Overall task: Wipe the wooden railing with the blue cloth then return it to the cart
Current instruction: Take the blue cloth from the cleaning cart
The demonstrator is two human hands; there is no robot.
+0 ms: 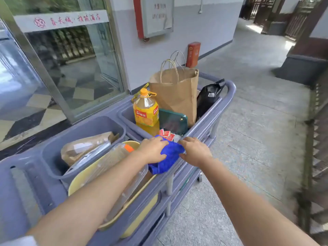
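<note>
The blue cloth [168, 159] lies bunched over the near rim of the grey cart [229, 96], partly hanging inside. My left hand [152, 151] rests on the cloth's left side with fingers curled into it. My right hand [194, 150] grips the cloth's right edge at the cart rim. The dark wooden railing [317, 142] runs along the right edge of the view, blurred, well apart from both hands.
The cart holds a yellow juice bottle [146, 110], a brown paper bag [177, 93], a black bag [207, 98], a green case [173, 122], a grey bin [85, 128] and a yellow tub [140, 208]. A glass door [67, 68] stands left. Stone floor [257, 121] stretches right.
</note>
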